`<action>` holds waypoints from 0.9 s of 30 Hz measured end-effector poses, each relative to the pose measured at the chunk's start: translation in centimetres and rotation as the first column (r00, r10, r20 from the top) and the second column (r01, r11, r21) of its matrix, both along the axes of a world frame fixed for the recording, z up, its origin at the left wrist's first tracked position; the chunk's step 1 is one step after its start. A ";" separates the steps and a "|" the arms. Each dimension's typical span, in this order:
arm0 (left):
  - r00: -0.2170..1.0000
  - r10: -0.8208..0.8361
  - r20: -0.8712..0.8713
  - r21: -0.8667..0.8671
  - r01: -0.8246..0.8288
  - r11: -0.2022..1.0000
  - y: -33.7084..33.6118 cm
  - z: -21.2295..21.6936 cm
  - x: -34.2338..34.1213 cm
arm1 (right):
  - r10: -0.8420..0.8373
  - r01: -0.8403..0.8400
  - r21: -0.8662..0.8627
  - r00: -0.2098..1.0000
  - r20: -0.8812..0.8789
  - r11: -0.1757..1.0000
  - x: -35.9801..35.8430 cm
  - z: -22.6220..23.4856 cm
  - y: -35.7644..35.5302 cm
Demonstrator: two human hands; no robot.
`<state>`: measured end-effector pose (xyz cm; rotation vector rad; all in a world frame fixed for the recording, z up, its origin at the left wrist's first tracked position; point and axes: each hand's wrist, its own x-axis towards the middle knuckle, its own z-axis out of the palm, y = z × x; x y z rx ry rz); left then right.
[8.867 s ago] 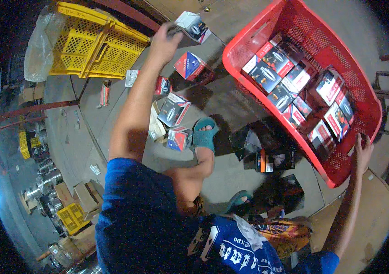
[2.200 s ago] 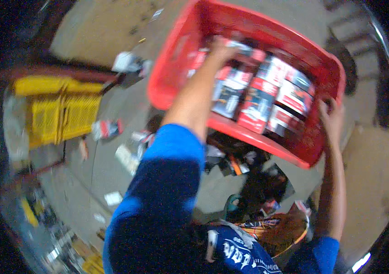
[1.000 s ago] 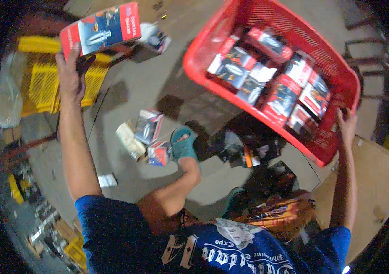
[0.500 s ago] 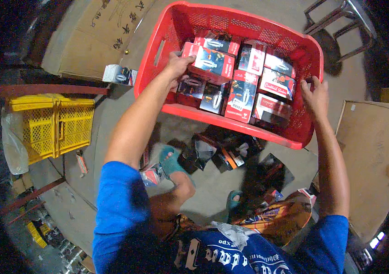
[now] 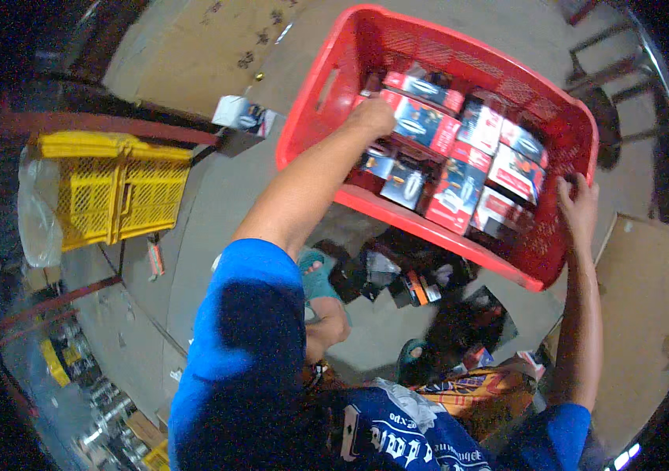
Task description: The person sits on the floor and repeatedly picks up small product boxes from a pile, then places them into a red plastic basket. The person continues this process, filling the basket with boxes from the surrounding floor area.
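A red plastic basket (image 5: 472, 255) with mesh sides stands in front of me, tilted in view, with several small red, black and white cardboard boxes (image 5: 460, 184) packed inside. My left hand (image 5: 373, 118) reaches over the basket's left side and grips the left end of a red-and-dark box (image 5: 421, 123) that lies on top of the others. Its fingertips are partly hidden behind the hand. At the basket's right rim, my right hand (image 5: 579, 206) holds the edge with thumb and fingers curled against it.
A yellow crate (image 5: 118, 192) stands at left, a plastic bag (image 5: 40, 208) beside it. One white box (image 5: 242, 115) sits left of the basket. Loose boxes (image 5: 421, 288) lie near my feet. Large cardboard sheets (image 5: 640, 314) stand at right and far left; a metal-framed stool (image 5: 625, 94) is at far right.
The basket and surroundings have shifted right and slightly down in view. My left hand stays at the top box, its fingers now less visible; my right hand remains at the rim.
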<state>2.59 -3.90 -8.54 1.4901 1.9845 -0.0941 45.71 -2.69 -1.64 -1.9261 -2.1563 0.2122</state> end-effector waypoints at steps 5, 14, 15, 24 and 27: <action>0.938 -0.005 0.347 0.670 -0.244 0.701 -2.4 10.6 -6.0 | 0.013 -0.013 -0.003 0.999 0.049 1.000 0.3 0.5 0.4; 0.657 0.649 -0.384 0.387 -0.524 0.759 -10.9 -7.5 -30.8 | -0.053 0.069 -0.077 0.978 0.200 0.995 -0.6 1.9 -0.2; 0.681 0.679 -0.273 0.425 -0.548 0.720 -11.8 -9.2 -31.2 | -0.056 0.075 -0.100 0.981 0.188 0.992 -0.6 1.9 -0.2; 0.696 0.718 0.001 0.612 -0.569 0.550 -15.1 -4.3 -32.2 | -0.024 0.044 -0.124 0.986 0.165 0.991 0.3 1.6 0.3; 0.621 0.592 0.513 0.554 -0.767 0.324 -15.9 2.7 -32.4 | -0.038 0.059 -0.127 0.987 0.157 0.990 0.2 1.5 0.3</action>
